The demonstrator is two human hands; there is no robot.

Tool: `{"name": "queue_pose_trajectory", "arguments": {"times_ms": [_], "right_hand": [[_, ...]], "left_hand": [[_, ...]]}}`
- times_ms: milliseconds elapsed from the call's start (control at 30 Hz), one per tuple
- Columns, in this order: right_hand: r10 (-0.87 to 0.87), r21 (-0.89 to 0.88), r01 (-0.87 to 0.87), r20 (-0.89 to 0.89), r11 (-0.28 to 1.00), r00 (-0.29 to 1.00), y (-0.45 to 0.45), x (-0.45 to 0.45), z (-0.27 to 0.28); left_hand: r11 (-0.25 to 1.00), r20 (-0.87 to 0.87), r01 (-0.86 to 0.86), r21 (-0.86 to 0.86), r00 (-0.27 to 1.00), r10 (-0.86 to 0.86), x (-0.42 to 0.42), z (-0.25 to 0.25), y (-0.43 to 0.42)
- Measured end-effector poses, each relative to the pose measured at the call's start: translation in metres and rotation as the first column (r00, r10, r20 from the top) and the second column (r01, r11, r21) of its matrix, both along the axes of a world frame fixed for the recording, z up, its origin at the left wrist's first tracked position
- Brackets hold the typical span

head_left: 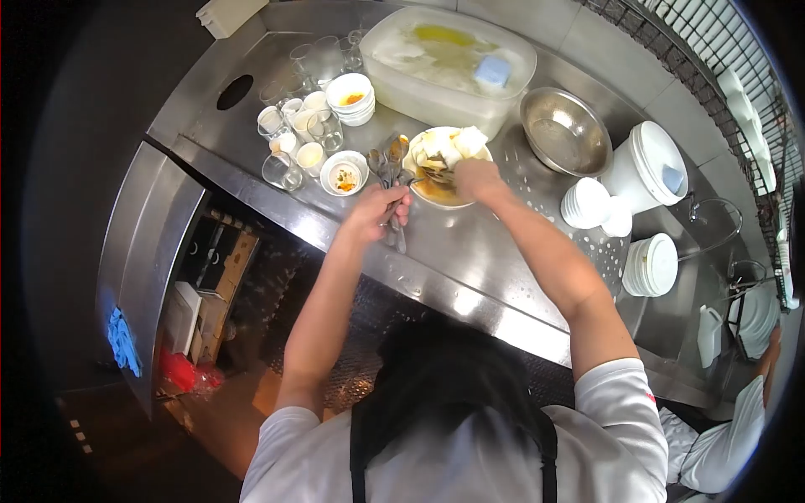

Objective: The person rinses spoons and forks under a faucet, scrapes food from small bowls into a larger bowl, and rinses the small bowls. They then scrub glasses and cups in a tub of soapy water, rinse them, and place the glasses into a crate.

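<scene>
My left hand [381, 214] is closed round the handles of several metal spoons [390, 159], their bowls pointing away from me, some with orange residue. Just right of them is a white bowl [436, 199] holding crumpled white napkins [453, 145], cutlery and brownish liquid. My right hand [478, 180] is closed at the bowl's right side; its fingers are turned away, and what they hold is hidden. A small white bowl with food scraps [342, 174] stands left of the spoons.
Glasses [325, 130] and stacked bowls [350, 96] stand left. Behind is a tub of soapy water [444, 59] with a blue sponge [492, 71]. A steel bowl [566, 132], white buckets [646, 168] and stacked dishes [650, 266] are right. Another person [725, 444] is at lower right.
</scene>
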State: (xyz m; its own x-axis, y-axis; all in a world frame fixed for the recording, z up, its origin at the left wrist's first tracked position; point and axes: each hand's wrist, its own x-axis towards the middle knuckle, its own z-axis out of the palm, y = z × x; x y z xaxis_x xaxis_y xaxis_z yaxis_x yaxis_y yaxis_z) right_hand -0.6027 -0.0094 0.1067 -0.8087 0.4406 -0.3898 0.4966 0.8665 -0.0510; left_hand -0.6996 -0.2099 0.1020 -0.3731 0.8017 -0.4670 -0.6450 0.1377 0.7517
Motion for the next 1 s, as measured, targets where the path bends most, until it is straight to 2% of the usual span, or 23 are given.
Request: {"name": "queue_pose_trajectory", "arguments": {"times_ms": [133,167,267,300,400,467,500,600,667,733,767,800,833,867,933,967,1000], "right_hand": [[0.001,-0.051,0.004,0.095,0.999,0.995,0.024,-0.014,0.03],[0.058,-0.045,-0.053,0.098,0.998,0.993,0.023,-0.013,0.05],[0.165,-0.202,-0.102,0.324,0.974,0.932,0.049,-0.037,0.042],[0.121,-0.287,-0.026,0.319,0.957,0.94,0.052,-0.035,0.042],[0.047,-0.343,0.077,0.34,0.936,0.939,0.05,-0.025,0.061],[0.04,-0.415,0.101,0.318,0.904,0.947,0.053,-0.014,0.067],[0.036,-0.451,0.112,0.307,0.886,0.951,0.055,-0.007,0.071],[0.03,-0.494,0.018,0.088,0.869,0.996,0.047,0.025,0.088],[0.116,-0.338,-0.179,-0.198,0.924,0.973,0.03,0.05,0.08],[0.102,-0.184,-0.157,-0.276,0.97,0.956,-0.008,0.066,0.06],[-0.072,-0.267,0.03,-0.149,0.963,0.986,-0.03,0.064,0.061],[-0.135,-0.224,0.086,-0.215,0.971,0.967,-0.047,0.064,0.058],[-0.197,-0.19,0.147,-0.28,0.971,0.94,-0.062,0.065,0.054],[-0.257,-0.163,0.212,-0.346,0.964,0.902,-0.069,0.067,0.05],[-0.154,-0.214,0.053,-0.492,0.975,0.857,-0.061,0.075,0.027],[-0.107,-0.229,-0.029,-0.561,0.973,0.821,-0.057,0.082,0.019],[-0.131,-0.401,-0.095,-0.501,0.911,0.855,-0.054,0.088,0.038]], "left_hand": [[0.999,0.0,-0.017,0.04,1.0,0.017,0.002,-0.01,0.005],[0.999,-0.012,-0.012,0.043,1.0,0.013,0.002,-0.012,0.006],[0.998,0.041,-0.057,0.029,0.998,0.056,0.005,-0.012,0.012],[0.997,0.092,-0.073,0.036,0.993,0.07,0.007,-0.01,0.016],[0.992,0.233,-0.098,0.084,0.97,0.076,0.014,-0.011,0.018],[0.983,0.307,-0.081,0.165,0.951,0.027,0.015,-0.023,0.019],[0.988,0.338,-0.076,0.136,0.941,0.026,0.016,-0.021,0.02],[0.993,0.416,-0.075,0.088,0.909,0.032,0.027,-0.012,0.028],[0.989,0.446,-0.095,0.111,0.894,0.036,0.038,-0.005,0.038],[0.984,0.385,-0.09,0.153,0.923,0.024,0.044,-0.013,0.05],[0.985,0.328,-0.08,0.15,0.944,0.027,0.049,-0.012,0.055],[0.987,0.269,-0.071,0.145,0.963,0.03,0.055,-0.012,0.062],[0.973,0.279,-0.17,0.156,0.952,0.121,0.063,-0.014,0.069],[0.974,0.277,-0.169,0.151,0.953,0.122,0.064,-0.014,0.07],[0.976,0.271,-0.166,0.14,0.955,0.123,0.062,-0.012,0.071],[0.977,0.299,-0.146,0.155,0.95,0.095,0.055,-0.028,0.072],[0.98,0.28,-0.15,0.128,0.954,0.11,0.053,-0.028,0.068]]}}
